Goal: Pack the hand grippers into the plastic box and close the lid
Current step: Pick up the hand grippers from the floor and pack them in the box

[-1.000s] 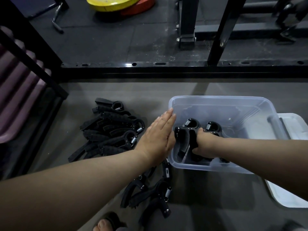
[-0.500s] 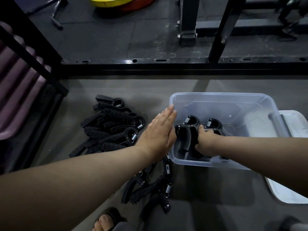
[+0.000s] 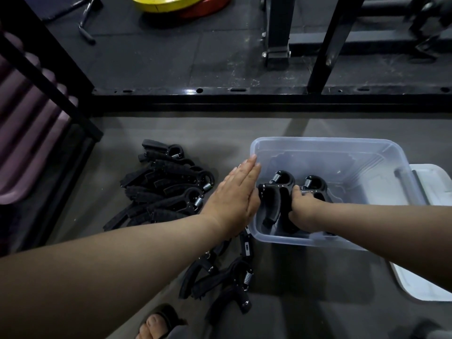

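A clear plastic box [image 3: 381, 152] stands on the floor at centre right. Inside its left end lie two black hand grippers [image 3: 276, 192] with steel springs. My right hand [image 3: 304, 211] reaches into the box, its fingers curled round the handles of these grippers. My left hand [image 3: 234, 199] lies flat, fingers straight, against the outside of the box's left wall. A pile of several black hand grippers [image 3: 168, 189] lies on the floor to the left. More loose grippers [image 3: 227, 277] lie near the box's front left corner. The white lid [image 3: 433, 275] rests on the floor at the right.
A black metal frame rail [image 3: 244, 96] crosses the floor behind the box, with rack uprights [image 3: 327, 40] beyond it. Yellow and red weight plates [image 3: 168, 2] lie at the top. Purple padded rollers [image 3: 27, 133] are at the left. My sandalled foot [image 3: 156, 324] shows at the bottom.
My right hand has settled a little lower in the box with the grippers. My left hand stays flat on the box wall. The view shifted slightly.
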A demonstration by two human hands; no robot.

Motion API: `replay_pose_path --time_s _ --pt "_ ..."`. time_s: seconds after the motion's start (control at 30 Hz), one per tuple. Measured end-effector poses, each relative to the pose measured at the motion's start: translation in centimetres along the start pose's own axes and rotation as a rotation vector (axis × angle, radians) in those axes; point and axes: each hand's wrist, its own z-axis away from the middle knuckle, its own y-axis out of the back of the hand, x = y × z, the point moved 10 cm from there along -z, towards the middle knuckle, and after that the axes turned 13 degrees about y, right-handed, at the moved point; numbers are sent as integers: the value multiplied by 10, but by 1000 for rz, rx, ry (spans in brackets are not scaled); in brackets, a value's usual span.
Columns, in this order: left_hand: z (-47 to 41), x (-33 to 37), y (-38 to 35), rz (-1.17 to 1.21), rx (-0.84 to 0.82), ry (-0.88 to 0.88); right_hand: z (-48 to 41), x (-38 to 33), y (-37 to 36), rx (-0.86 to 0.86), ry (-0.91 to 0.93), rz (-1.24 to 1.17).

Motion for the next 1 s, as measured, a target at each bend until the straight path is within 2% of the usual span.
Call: replay_pose_path --time_s 0.2,0.27,0.4,0.5,0.6,0.67,0.77,0.87,1.0 --pt "0 0 -1 18 1 -12 -2 7 -8 -62 -59 33" --pt "1 0 -1 14 -1 -12 -1 8 -2 -35 -74 88" --pt "1 0 -2 10 -3 16 4 -15 25 217 93 228" --pt "4 -2 -1 28 5 74 16 -42 48 432 238 108" --pt "11 -15 -4 37 -32 175 29 -72 66 555 361 -9" --pt "19 -24 -6 36 -92 199 31 -88 73 578 396 -128" --pt "24 -28 5 -25 -88 126 22 -111 80 587 407 -211" --pt "16 -52 14 -138 -82 178 13 -136 77 542 472 -119" --pt "14 -110 4 -345 -225 339 6 -153 54 418 502 8"
